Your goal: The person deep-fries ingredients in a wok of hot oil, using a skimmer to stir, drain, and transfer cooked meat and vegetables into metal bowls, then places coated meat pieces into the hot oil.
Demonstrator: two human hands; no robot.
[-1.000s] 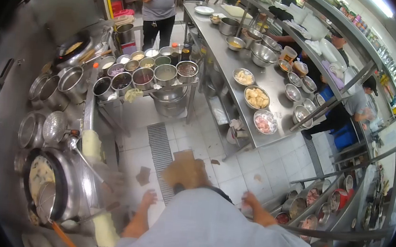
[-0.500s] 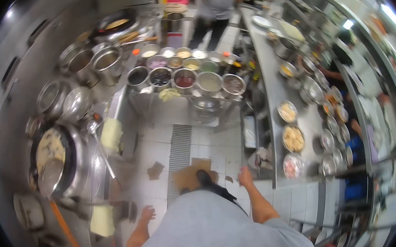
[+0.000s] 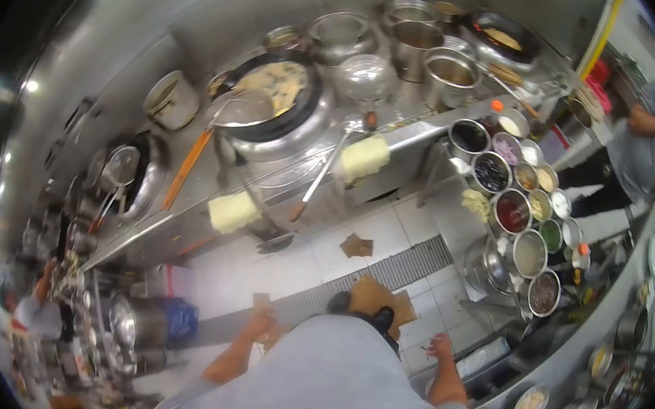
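Note:
My left hand (image 3: pixel 259 322) hangs low beside my body over the tiled floor, fingers loosely apart and holding nothing I can see. On the other side my right hand (image 3: pixel 441 346) is also lowered, its fingers slightly bent and apart, with nothing visible in them. Ahead on the stove, a wok (image 3: pixel 311 107) contains pale food in liquid, and a strainer (image 3: pixel 247 110) with a long wooden handle rests across its rim. A ladle (image 3: pixel 324 174) lies on the counter edge between two folded yellowish cloths (image 3: pixel 365 159). Neither hand touches these.
Metal pots (image 3: pixel 450 78) and a second wok (image 3: pixel 504 38) stand at the back. Several seasoning containers (image 3: pixel 529 253) crowd a stand at right. A person (image 3: pixel 649 145) stands beyond it. Cardboard (image 3: pixel 377 300) lies under my feet, beside a floor drain grate (image 3: pixel 426 261).
My view has swung left, so the stove now lies ahead and the seasoning stand has shifted right. My right hand's fingers have loosened from a closed curl.

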